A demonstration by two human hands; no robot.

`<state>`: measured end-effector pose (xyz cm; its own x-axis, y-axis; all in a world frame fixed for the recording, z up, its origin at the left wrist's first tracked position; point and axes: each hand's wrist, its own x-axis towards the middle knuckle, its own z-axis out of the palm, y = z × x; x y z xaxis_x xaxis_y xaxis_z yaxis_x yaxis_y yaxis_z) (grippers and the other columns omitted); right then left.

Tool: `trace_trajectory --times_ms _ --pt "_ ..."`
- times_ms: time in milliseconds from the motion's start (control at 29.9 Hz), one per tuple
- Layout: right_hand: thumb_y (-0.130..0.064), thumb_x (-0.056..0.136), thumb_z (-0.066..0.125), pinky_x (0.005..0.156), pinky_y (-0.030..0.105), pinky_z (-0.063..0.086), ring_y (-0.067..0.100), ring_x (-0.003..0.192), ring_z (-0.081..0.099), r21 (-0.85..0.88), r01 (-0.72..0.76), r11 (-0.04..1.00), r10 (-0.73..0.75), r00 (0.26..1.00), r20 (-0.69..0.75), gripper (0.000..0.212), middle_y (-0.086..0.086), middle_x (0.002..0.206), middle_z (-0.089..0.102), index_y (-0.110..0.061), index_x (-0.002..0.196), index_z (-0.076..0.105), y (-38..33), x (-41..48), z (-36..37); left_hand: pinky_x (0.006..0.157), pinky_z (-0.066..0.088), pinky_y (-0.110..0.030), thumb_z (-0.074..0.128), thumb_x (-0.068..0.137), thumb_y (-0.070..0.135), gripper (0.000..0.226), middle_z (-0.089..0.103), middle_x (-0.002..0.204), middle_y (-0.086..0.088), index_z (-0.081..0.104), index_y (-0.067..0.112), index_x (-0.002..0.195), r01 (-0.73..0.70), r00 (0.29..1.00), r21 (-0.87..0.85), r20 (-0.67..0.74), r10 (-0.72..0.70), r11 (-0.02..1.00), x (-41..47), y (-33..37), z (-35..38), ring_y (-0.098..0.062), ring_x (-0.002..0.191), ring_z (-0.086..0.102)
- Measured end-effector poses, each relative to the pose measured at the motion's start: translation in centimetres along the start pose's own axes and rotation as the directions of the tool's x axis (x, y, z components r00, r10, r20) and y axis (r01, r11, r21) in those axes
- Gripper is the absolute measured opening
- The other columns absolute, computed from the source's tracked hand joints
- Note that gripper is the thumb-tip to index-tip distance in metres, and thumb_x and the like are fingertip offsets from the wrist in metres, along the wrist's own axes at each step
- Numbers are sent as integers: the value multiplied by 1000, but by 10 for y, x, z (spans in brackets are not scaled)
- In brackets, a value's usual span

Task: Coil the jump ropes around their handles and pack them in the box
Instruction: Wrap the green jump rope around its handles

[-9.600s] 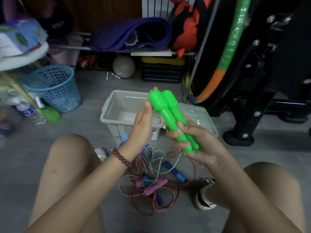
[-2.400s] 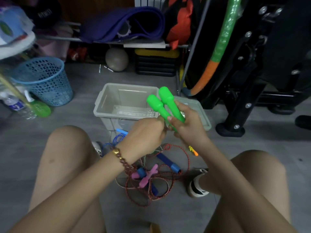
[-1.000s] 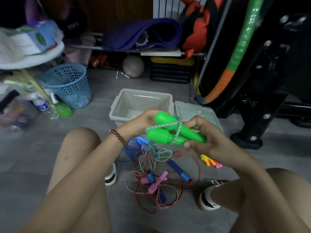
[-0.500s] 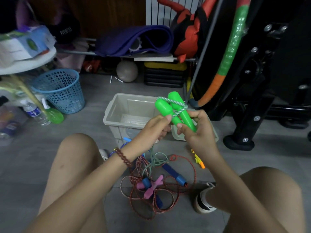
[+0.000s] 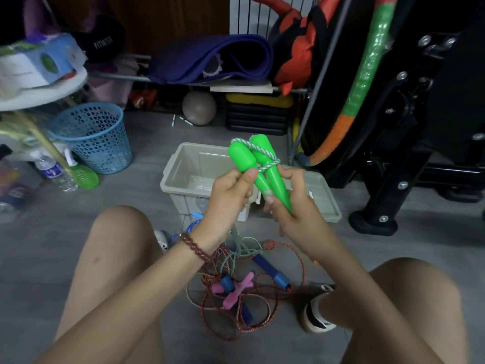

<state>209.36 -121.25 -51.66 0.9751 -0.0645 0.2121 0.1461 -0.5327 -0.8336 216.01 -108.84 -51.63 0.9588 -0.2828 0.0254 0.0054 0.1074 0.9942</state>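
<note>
Two bright green jump rope handles [image 5: 252, 164] stand side by side above the grey box [image 5: 178, 164]. My right hand [image 5: 291, 206] grips their lower ends. My left hand [image 5: 231, 195] pinches the left handle, thumb on its front. A pale green-white rope [image 5: 262, 153] crosses the handle tops in one loop and hangs down to the floor. On the floor between my knees lie tangled ropes: a red one [image 5: 262, 311], pink handles [image 5: 236, 287], blue handles [image 5: 273, 271].
The box lid [image 5: 325, 200] lies right of the box. A blue mesh basket [image 5: 91, 135] and bottles stand at the left. A black exercise machine [image 5: 393, 179] and a hoop stand at the right. A shelf with a purple mat runs behind.
The green rope was loose on the floor earlier; now one turn of it lies around the handle tops. Both hands hold the handles upright again after tilting them sideways a second ago.
</note>
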Motion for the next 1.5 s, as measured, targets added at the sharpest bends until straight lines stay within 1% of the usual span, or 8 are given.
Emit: trace_trajectory --times_ms 301,434,601,768,868,1035,1302,1503 --pt "-18 94 52 65 43 47 28 74 62 -170 -22 985 2 993 -116 45 10 85 65 -26 130 25 -3 -4 -3 39 26 -19 54 93 34 31 41 44 9 53 8 76 40 980 284 177 -93 958 10 -4 -10 -7 37 33" --pt "-17 96 49 58 36 30 40 90 58 -253 -177 951 83 937 -340 35 16 110 63 -13 127 33 9 3 -28 56 28 -36 46 95 42 39 42 59 2 37 17 65 -254 962 820 269 46 513 -4 -8 -13 -23 63 42" --pt "-19 97 47 62 35 30 42 98 57 -398 -303 866 149 916 -373 38 13 122 60 -14 132 33 25 5 -42 51 27 -33 44 93 47 47 37 51 4 31 20 58 -300 954 798 242 178 522 -6 6 -16 -22 54 44" --pt "-21 97 47 60 36 30 40 93 58 -532 -306 790 193 947 -258 38 16 99 64 -18 132 32 26 2 -29 43 22 -18 76 72 43 54 42 39 2 28 22 59 -580 744 811 486 458 82 -16 12 -17 -22 35 45" --pt "-21 95 50 63 37 35 40 95 58 -562 -260 785 212 965 -151 37 16 100 64 -22 128 32 33 0 -24 44 22 -16 68 76 44 41 44 38 0 43 19 57 -639 657 769 554 511 -12 -15 11 -20 -22 33 46" --pt "-24 92 53 63 34 37 35 96 61 -700 -28 714 178 974 143 42 11 107 64 -26 129 33 31 -12 -9 46 23 -16 58 72 54 40 50 43 2 52 16 60 -634 649 773 514 561 25 -10 15 -24 -20 39 52" --pt "-24 89 60 73 41 50 27 98 61 -546 283 789 -14 896 444 42 -1 115 63 -35 110 25 10 -26 2 50 31 -27 73 63 57 49 51 49 7 47 16 56 -521 818 820 401 412 237 10 14 -47 -18 53 51" --pt "-26 93 56 73 34 44 16 94 60 -417 234 878 14 859 512 31 -23 100 55 -38 107 31 3 -28 -6 52 32 -16 78 53 58 47 53 49 9 45 24 53 -371 928 795 292 232 480 18 4 -54 -5 52 48"
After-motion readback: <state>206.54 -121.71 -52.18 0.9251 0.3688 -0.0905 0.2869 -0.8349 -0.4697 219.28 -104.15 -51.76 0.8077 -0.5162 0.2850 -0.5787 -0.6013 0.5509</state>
